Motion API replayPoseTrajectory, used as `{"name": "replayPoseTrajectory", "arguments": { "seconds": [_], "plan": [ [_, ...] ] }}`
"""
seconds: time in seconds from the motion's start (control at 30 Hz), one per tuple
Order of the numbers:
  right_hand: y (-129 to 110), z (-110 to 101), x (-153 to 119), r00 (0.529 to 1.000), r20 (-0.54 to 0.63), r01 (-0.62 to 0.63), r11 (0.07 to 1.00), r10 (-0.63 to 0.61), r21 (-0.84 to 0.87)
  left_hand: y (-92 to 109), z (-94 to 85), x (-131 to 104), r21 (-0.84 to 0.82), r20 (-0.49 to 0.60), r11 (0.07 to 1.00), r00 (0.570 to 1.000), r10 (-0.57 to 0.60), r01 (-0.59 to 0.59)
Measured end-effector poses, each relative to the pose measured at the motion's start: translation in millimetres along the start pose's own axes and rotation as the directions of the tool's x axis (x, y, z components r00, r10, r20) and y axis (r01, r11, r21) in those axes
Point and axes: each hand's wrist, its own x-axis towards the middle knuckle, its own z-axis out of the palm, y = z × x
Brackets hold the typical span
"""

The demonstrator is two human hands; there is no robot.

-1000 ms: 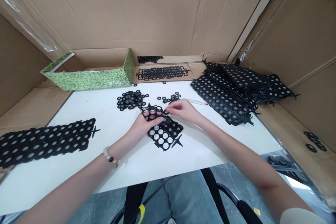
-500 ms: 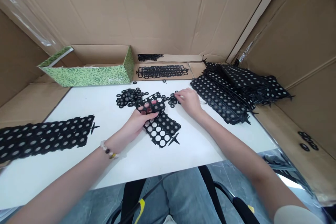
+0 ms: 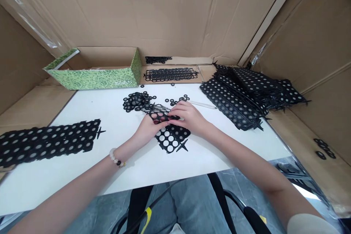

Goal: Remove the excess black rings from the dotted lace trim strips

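A black sheet punched with rows of round holes (image 3: 179, 132) is bent up in the middle of the table. Some holes show the white tabletop, while others look grey in the centre. My left hand (image 3: 146, 131) grips its raised part, thumb on top and fingers behind, partly visible through the holes. Fingers closed, my right hand (image 3: 189, 117) presses at the sheet beside the left thumb; whether a small ring is pinched there I cannot make out. Behind the hands lie a heap of small black rings (image 3: 137, 101) and several loose rings (image 3: 183, 98).
Stacked black perforated sheets (image 3: 236, 97) lie at the right, with a white pen-like stick (image 3: 203, 105) beside them. Another perforated sheet (image 3: 52, 139) is at the left. A green patterned box (image 3: 94, 79) and a lattice-like strip (image 3: 171, 75) stand along the back cardboard.
My right hand has come from the loose rings toward me and left, onto the sheet. The raised part of the sheet has tipped and blurred; the white stick shows more fully.
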Motion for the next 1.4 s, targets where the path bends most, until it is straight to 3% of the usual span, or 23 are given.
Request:
{"name": "replayPoseTrajectory", "arguments": {
  "seconds": [0.1, 0.2, 0.27, 0.3, 0.37, 0.4, 0.43, 0.47, 0.53, 0.6, 0.67, 0.73, 0.8, 0.93, 1.07, 1.2, 1.3, 1.4],
  "plan": [
    [-0.9, 2.3, -0.5, 0.998, 0.011, -0.069, 0.990, 0.068, 0.126, -1.8, 1.0, 0.4, 0.043, 0.050, 0.999, 0.998, 0.023, -0.025],
    [5.3, 0.7, 0.5, 0.947, -0.095, -0.253, 0.897, 0.306, 0.364, 0.4, 0.3, 0.0, 0.053, 0.044, 0.998, 0.999, 0.028, -0.030],
    [17.5, -5.8, 0.5, 0.836, -0.226, -0.339, 0.795, 0.500, 0.503, 4.8, -1.1, -0.4, 0.071, 0.008, 0.997, 1.000, 0.028, -0.028],
    [26.0, -10.4, -0.2, 0.750, -0.326, -0.351, 0.764, 0.576, 0.542, 7.3, -1.9, -0.4, 0.081, -0.022, 0.997, 1.000, 0.021, -0.020],
    [44.7, -19.4, -3.4, 0.566, -0.548, -0.367, 0.783, 0.616, 0.502, 11.7, -3.8, 0.1, 0.057, -0.079, 0.998, 0.997, -0.008, 0.013],
    [53.4, -22.2, -5.5, 0.543, -0.601, -0.388, 0.810, 0.586, 0.440, 13.2, -4.6, 0.6, 0.016, -0.105, 0.999, 0.994, -0.036, 0.038],
    [60.4, -23.2, -7.6, 0.568, -0.611, -0.419, 0.832, 0.552, 0.363, 14.1, -5.3, 1.2, -0.044, -0.126, 0.997, 0.989, -0.075, 0.070],
    [65.4, -22.3, -9.3, 0.635, -0.569, -0.455, 0.848, 0.523, 0.271, 14.7, -5.8, 1.7, -0.111, -0.136, 0.988, 0.983, -0.122, 0.107],
    [68.5, -15.9, -11.1, 0.792, -0.401, -0.489, 0.872, 0.460, 0.032, 15.3, -6.0, 2.1, -0.215, -0.131, 0.961, 0.970, -0.205, 0.174],
    [64.4, -8.1, -10.6, 0.876, -0.229, -0.469, 0.860, 0.424, -0.201, 16.5, -5.1, 1.4, -0.250, -0.118, 0.946, 0.963, -0.241, 0.206],
    [56.8, -4.0, -9.2, 0.897, -0.159, -0.442, 0.828, 0.412, -0.346, 18.5, -3.5, 0.0, -0.254, -0.111, 0.947, 0.966, -0.233, 0.199],
    [48.4, -5.1, -8.3, 0.900, -0.184, -0.435, 0.816, 0.395, -0.381, 20.1, -1.9, -1.3, -0.263, -0.092, 0.946, 0.971, -0.222, 0.192],
    [39.0, -9.0, -7.9, 0.919, -0.216, -0.386, 0.863, 0.330, -0.326, 19.9, -1.4, -1.9, -0.279, -0.060, 0.939, 0.972, -0.226, 0.201],
    [14.5, -9.8, -6.4, 0.981, -0.167, -0.120, 0.983, 0.096, -0.140, 14.2, -3.4, -1.2, -0.273, -0.038, 0.935, 0.969, -0.246, 0.226],
    [-5.2, 0.0, -4.5, 0.972, -0.181, -0.173, 0.978, 0.149, -0.120, 9.2, -4.8, -0.8, -0.214, -0.018, 0.962, 0.984, -0.178, 0.170],
    [-6.4, 5.1, -2.7, 0.938, -0.106, -0.307, 0.933, 0.330, 0.189, 8.9, -3.1, -0.8, -0.102, 0.037, 0.985, 0.990, -0.134, 0.137],
    [-0.2, 8.0, -0.1, 0.833, -0.126, -0.436, 0.780, 0.538, 0.448, 9.4, -1.4, -0.7, -0.122, 0.037, 0.982, 0.989, -0.142, 0.146],
    [9.9, 11.0, 2.1, 0.727, -0.187, -0.449, 0.664, 0.660, 0.598, 7.7, -1.5, -0.5, -0.162, 0.002, 0.976, 0.989, -0.150, 0.148]
  ]
}}
